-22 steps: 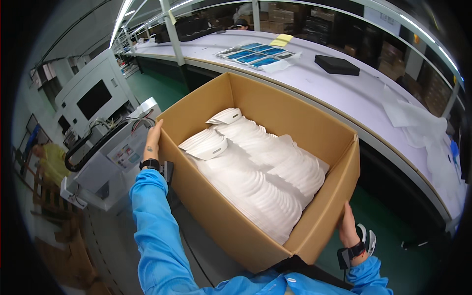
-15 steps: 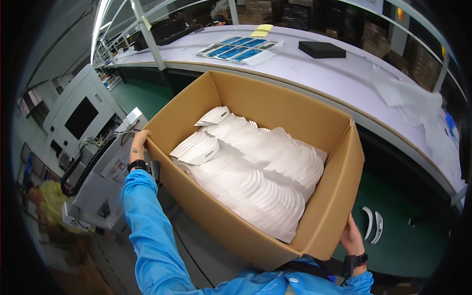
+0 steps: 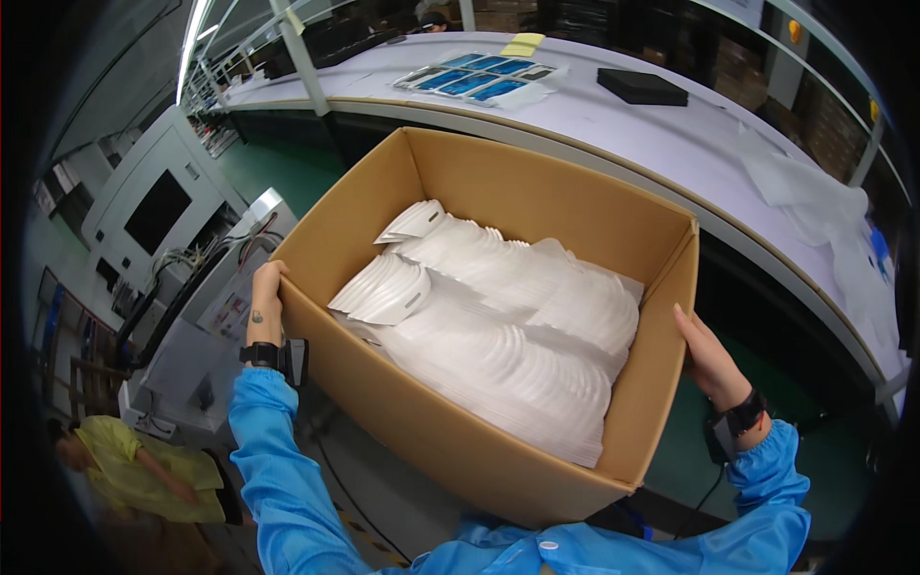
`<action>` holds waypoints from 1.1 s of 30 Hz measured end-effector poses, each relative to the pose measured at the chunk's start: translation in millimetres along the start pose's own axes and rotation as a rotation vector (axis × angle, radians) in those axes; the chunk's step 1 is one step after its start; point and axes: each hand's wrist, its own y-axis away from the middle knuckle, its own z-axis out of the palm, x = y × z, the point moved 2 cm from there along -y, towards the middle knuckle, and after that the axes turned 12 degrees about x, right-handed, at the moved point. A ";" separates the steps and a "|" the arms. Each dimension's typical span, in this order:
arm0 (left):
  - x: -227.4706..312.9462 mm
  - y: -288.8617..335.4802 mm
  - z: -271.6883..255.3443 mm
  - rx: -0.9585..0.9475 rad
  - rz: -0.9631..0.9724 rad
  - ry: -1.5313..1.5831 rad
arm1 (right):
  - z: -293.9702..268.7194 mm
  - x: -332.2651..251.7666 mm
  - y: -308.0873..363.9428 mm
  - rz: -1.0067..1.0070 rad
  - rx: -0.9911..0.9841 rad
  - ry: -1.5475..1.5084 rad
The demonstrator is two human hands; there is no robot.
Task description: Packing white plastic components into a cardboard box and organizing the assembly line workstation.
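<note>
A large open cardboard box sits between my two hands, tilted in view. Inside it lie two rows of white curved plastic parts, stacked closely and mostly wrapped in thin white sheets. My left hand grips the box at its left corner, with the fingers partly hidden by the wall. On the opposite side my right hand presses against the right wall, its fingertips near the rim and the rest of its grip out of sight.
Beyond the box runs a long white worktable carrying blue-and-white packaged pieces, a black flat block and a crumpled translucent sheet. White machinery stands at the left. A person in yellow is at lower left.
My right hand has moved up along the box's right side, nearer the rim. The box has turned slightly, and the person in yellow shows more. Two white curved pieces on the floor are now out of sight.
</note>
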 end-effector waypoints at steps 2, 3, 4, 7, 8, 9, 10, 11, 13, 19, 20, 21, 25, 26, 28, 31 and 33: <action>-2.4 13.5 -2.3 -0.018 -0.015 -0.001 | -9.2 17.5 -24.2 -0.105 0.030 -0.232; 2.9 23.4 -9.7 -0.046 0.018 -0.004 | -7.0 16.9 -25.9 -0.081 -0.019 -0.281; 6.9 27.3 -16.9 -0.076 0.052 -0.008 | -6.3 18.2 -29.5 -0.074 -0.023 -0.284; -0.6 6.8 -25.4 -0.129 0.035 0.003 | 2.4 17.8 -32.0 -0.066 -0.050 -0.370; 2.0 5.1 -23.1 -0.128 0.011 0.025 | 2.9 19.3 -36.4 -0.079 -0.075 -0.457; -1.5 0.2 -21.0 -0.145 0.012 0.023 | -2.0 22.6 -34.7 -0.096 -0.083 -0.547; -10.6 -7.2 -17.4 -0.280 -0.079 0.206 | -7.7 36.4 -39.3 -0.100 -0.059 -0.558; -18.6 -14.9 -12.8 -0.418 -0.176 0.386 | -14.8 62.5 -50.6 -0.099 0.015 -0.557; -41.8 -39.8 0.5 -0.481 -0.276 0.440 | -47.2 120.4 -65.6 -0.059 0.210 -0.467; -7.1 -154.4 -15.7 -0.348 -0.134 0.583 | -131.3 188.0 -35.6 0.023 0.145 -0.553; 16.0 -141.6 -3.0 -0.326 -0.153 0.557 | -147.1 182.3 -19.0 -0.015 0.137 -0.622; 35.0 -145.2 -9.8 -0.380 -0.108 0.586 | -143.7 164.4 1.0 -0.044 0.171 -0.662; 73.2 -102.2 -0.4 -0.580 0.029 0.829 | -111.4 117.9 63.2 -0.245 0.174 -0.695; 70.2 -90.9 -2.2 -0.590 0.035 0.831 | -104.0 122.8 68.5 -0.282 0.147 -0.751; 65.0 -62.8 0.5 -1.271 0.245 0.995 | -90.9 153.5 87.1 -0.376 0.160 -0.915; -12.8 -120.4 -5.8 -1.316 0.100 0.957 | -77.8 171.5 84.9 -0.372 0.128 -1.053; -36.7 -117.4 -17.2 -0.893 0.641 0.281 | -75.3 180.1 99.8 -0.391 0.152 -1.053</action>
